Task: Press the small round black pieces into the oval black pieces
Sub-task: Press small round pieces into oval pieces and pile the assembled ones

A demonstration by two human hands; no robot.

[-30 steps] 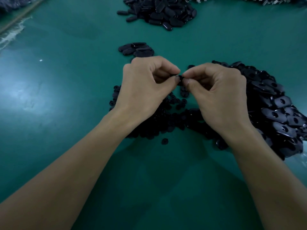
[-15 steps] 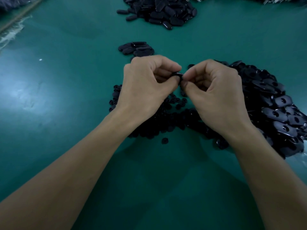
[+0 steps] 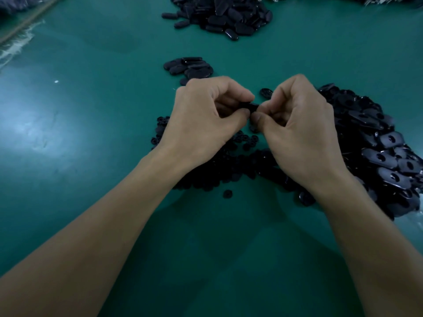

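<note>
My left hand (image 3: 206, 120) and my right hand (image 3: 297, 129) meet above the green table, fingers curled. Between their fingertips they pinch one small black piece (image 3: 251, 105); most of it is hidden, so I cannot tell whether it is an oval piece, a round piece, or both together. Under my hands lies a heap of small round black pieces (image 3: 229, 161). To the right spreads a big heap of oval black pieces with holes (image 3: 384, 152).
A small stack of oval pieces (image 3: 190, 67) lies just beyond my left hand. A larger pile of oval pieces (image 3: 224, 14) sits at the far edge. One round piece (image 3: 227, 193) lies alone near my wrists. The green table (image 3: 91, 110) stretches left.
Both hands stay together, still pinching the piece. They have shifted slightly and the fingers have closed a little tighter on it.
</note>
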